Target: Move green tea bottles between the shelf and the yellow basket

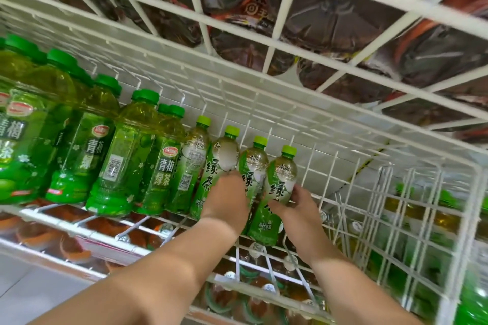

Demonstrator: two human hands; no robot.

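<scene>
1. White wire shelf: carries two kinds of bottled drink, all upright and leaning slightly in the wide-angle view.
2. Large bottles: left part of the shelf, dark green caps, yellow-green liquid. Labels read 青梅绿茶 under a red oval brand mark too small to read; one bottle shows a barcode.
3. Small green tea bottles: four in a row just right of the large ones, with light green caps. Labels read 绿茶 in large green characters; the small writing at the neck is unclear.
4. Left hand: back toward the camera, fingers curled where the second and third small bottles meet. Whether its grip closes on either one cannot be told.
5. Right hand: grip wrapped round the rightmost bottle, thumb across the label front, the bottle's base at the shelf's front edge.
6. Upper wire shelf: holds dark packages seen from below.
7. Wire side panel: more green bottles behind it.
</scene>
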